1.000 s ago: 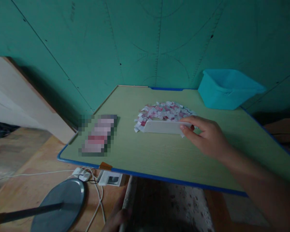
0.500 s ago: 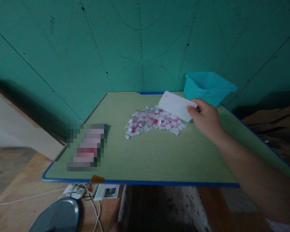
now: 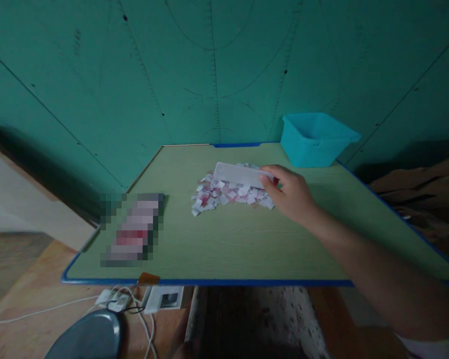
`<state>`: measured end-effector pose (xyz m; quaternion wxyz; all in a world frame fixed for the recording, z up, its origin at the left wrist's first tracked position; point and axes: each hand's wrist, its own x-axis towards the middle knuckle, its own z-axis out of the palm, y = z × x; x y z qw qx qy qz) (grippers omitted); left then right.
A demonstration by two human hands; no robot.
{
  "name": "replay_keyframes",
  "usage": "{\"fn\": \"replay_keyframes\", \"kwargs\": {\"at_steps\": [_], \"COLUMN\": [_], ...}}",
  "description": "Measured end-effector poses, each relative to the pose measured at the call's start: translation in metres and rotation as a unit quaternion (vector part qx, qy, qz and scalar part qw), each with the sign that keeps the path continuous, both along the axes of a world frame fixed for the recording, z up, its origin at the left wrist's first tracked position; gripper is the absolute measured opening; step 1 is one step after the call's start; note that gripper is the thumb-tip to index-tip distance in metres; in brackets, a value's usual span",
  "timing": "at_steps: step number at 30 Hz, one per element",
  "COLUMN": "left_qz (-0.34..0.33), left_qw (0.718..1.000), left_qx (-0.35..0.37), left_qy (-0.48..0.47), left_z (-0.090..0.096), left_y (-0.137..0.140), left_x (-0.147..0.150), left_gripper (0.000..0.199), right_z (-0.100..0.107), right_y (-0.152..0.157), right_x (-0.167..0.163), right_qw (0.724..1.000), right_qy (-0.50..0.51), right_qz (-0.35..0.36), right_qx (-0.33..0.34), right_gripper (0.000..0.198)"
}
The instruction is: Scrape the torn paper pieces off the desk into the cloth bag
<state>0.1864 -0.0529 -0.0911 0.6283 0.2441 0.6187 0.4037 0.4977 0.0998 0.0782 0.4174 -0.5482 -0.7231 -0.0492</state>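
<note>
My right hand [image 3: 290, 194] grips the right end of a flat white rectangular scraper [image 3: 235, 175], thumb on the near face and fingers behind. The scraper is tilted across the upper part of a pile of small square paper pieces [image 3: 224, 194], white with pink and red patches, and hides some of them. Whether its lower edge touches the pieces, I cannot tell. At the bottom edge, left of the lap, a dim brownish shape [image 3: 179, 344] may be part of my left hand; no fingers can be made out there.
A turquoise plastic bin [image 3: 314, 149] stands at the table's back right corner. On the left of the green, blue-edged table [image 3: 224, 254] lies a pixelated flat object [image 3: 132, 229]. Below are a power strip with cables [image 3: 114, 299] and a dark round seat [image 3: 88, 339]. A green wall rises behind.
My right hand has moved left and slightly down with the scraper. The scraper has gone from the pile's upper right side to over its middle and tilted to look narrower.
</note>
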Motion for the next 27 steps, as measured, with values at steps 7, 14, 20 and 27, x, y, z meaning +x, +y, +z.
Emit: {"fn": "replay_keyframes", "kwargs": {"at_steps": [7,14,20,27], "left_qz": [0.03,0.038,0.005,0.027], "left_qw": [0.999,0.998,0.996,0.997], "left_qx": [0.005,0.011,0.011,0.023], "left_qy": [-0.024,-0.049,-0.092,-0.07], "left_z": [-0.005,0.0,0.007,0.009], "left_y": [-0.007,-0.011,-0.013,-0.002], "left_x": [0.0,0.0,0.013,-0.004], "left_gripper": [0.088,0.104,0.104,0.113], "right_z": [0.009,0.011,0.015,0.019], "right_y": [-0.011,-0.017,-0.016,-0.02], "right_x": [0.015,0.009,0.018,0.02], "right_qw": [0.999,0.995,0.994,0.993], "right_qy": [0.046,0.029,0.073,0.07], "right_qz": [0.009,0.044,0.006,0.008], "right_qx": [-0.006,-0.085,-0.087,-0.093], "right_gripper": [0.017,0.016,0.012,0.008]}}
